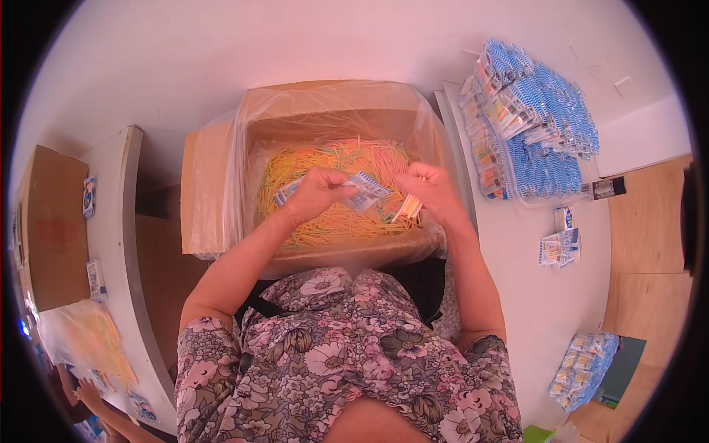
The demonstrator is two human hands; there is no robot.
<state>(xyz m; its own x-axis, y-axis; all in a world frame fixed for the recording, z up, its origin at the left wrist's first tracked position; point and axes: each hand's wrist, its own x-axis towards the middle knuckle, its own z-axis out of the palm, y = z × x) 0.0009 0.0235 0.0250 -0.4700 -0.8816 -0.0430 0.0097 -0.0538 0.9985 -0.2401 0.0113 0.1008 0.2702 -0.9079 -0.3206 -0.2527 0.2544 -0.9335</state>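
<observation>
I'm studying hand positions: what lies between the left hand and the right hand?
In the head view, a clear packet held in the left hand extends toward the right hand; loose coloured sticks lie beneath.

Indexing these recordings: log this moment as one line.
Left hand: holds blue-edged packaging | Right hand: holds thin sticks | Below: open carton, loose coloured sticks | Right side: heaped blue packets

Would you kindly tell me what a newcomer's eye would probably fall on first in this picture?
Most likely the cardboard box in the middle, strewn with thin yellow, orange and pink sticks. Above it, the left hand pinches blue-patterned packaging and the right hand holds a small stick bundle. At upper right, blue-and-white packets rise in a large pile.
</observation>
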